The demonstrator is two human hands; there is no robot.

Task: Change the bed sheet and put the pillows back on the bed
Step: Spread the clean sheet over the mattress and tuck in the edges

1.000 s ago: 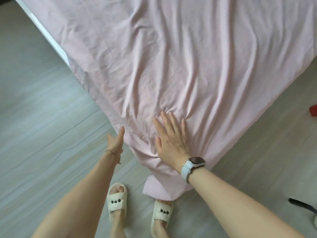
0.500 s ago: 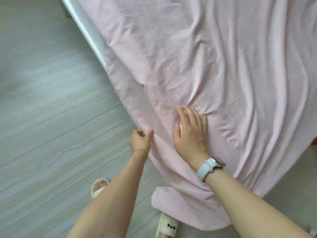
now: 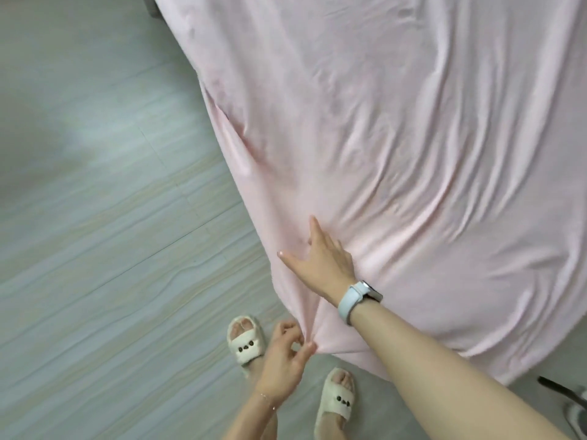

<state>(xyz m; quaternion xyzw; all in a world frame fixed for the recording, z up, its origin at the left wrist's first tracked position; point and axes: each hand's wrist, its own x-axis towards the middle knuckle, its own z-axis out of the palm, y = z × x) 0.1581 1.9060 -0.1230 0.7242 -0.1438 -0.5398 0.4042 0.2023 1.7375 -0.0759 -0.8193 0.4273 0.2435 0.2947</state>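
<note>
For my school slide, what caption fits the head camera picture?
Right hand presses flat on the wrinkled pink bed sheet while the left hand pinches its hanging corner.

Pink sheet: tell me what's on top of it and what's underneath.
On the pink sheet only the right hand presses flat; the left hand pinches its hanging corner. Whatever lies underneath is fully covered.

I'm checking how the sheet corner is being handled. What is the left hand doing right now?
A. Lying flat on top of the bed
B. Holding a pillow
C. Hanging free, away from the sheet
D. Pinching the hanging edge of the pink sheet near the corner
D: the left hand pinches a gathered fold of the pink sheet low at the bed corner, while the right hand lies flat on the sheet above.
</note>
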